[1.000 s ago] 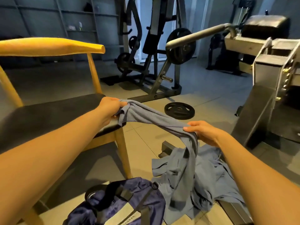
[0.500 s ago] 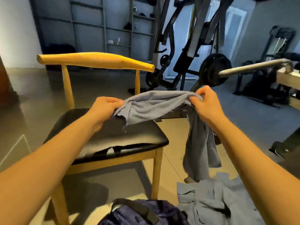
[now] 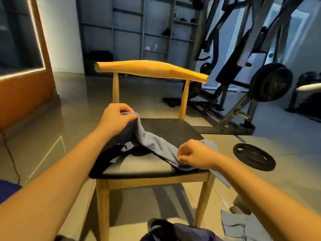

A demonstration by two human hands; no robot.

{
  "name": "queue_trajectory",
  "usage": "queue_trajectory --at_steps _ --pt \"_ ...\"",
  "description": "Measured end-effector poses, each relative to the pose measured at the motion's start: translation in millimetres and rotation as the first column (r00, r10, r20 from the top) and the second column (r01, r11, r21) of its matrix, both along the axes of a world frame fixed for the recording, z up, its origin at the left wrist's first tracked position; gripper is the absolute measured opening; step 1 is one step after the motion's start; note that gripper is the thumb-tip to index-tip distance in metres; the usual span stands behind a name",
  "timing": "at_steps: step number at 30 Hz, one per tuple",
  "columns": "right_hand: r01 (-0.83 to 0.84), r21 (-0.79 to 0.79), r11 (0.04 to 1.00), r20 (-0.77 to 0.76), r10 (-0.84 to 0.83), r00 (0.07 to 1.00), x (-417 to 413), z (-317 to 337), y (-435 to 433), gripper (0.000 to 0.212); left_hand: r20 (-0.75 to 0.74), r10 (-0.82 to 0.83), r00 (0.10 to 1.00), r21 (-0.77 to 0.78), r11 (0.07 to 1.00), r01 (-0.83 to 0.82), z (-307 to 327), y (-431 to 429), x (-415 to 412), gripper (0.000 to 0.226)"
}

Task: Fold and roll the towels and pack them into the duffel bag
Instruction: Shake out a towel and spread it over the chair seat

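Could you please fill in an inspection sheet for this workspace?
Surface: black seat, towel draped across it.
Job's things: more towels lying on the floor, right; duffel bag at the bottom edge.
Clutter: weight plate on the floor right of the chair.
Hands: left hand grips the towel's far end; right hand pinches its near end at the seat's front.
Cables: thin dark line on the floor, far left, perhaps a cable.
Surroundings: weight machine, shelves.
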State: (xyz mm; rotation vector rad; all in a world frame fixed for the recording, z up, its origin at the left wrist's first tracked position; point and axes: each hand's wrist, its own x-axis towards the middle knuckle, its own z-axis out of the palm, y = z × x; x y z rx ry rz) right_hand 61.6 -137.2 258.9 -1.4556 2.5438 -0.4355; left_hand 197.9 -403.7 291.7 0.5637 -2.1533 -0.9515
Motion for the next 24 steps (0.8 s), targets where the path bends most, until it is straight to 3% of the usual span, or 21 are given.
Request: queue_trajectory --at_steps 2,4,7,10,13,15,17,20,24 --pt "0.101 -0.231 0.968 0.015 -0.1 0.995 -8 8 -11 0.016 -0.083 -0.091 0.992 0.053 0.994 0.096 7 7 4 0.003" --pt "0.15 -0.391 0.908 0.125 -0.109 0.986 -13 18 -25 0.007 -0.149 -0.154 0.977 0.108 0.979 0.171 13 17 8 0.006" --pt "0.12 -0.458 0.881 0.353 0.056 0.934 -5 24 -52 0.038 -0.203 -0.226 0.953 0.177 0.949 0.262 19 26 12 0.01" --pt "0.082 -0.424 0.902 0.508 0.161 0.846 8 26 -77 0.042 -0.218 -0.288 0.933 0.251 0.907 0.339 20 26 14 0.013" --pt "0.06 -0.417 0.907 0.591 0.221 0.776 10 41 -81 0.01 -0.272 -0.289 0.918 0.364 0.852 0.377 17 18 16 0.013" --pt "0.047 -0.373 0.927 0.708 0.251 0.66 4 57 -75 0.02 -0.285 -0.276 0.918 0.414 0.828 0.378 14 13 16 0.015" --pt "-0.042 -0.225 0.973 0.808 0.21 0.55 -3 71 -67 0.042 -0.257 -0.255 0.932 0.415 0.842 0.344 11 11 14 0.014" --pt "-0.152 -0.035 0.988 0.824 0.115 0.556 -19 83 -63 0.054 -0.232 -0.162 0.959 0.392 0.887 0.245 9 13 8 0.013" --pt "-0.022 0.009 1.0 0.77 0.007 0.638 -40 89 -49 0.061 -0.228 0.0 0.974 0.467 0.878 0.11 4 3 0 0.012"
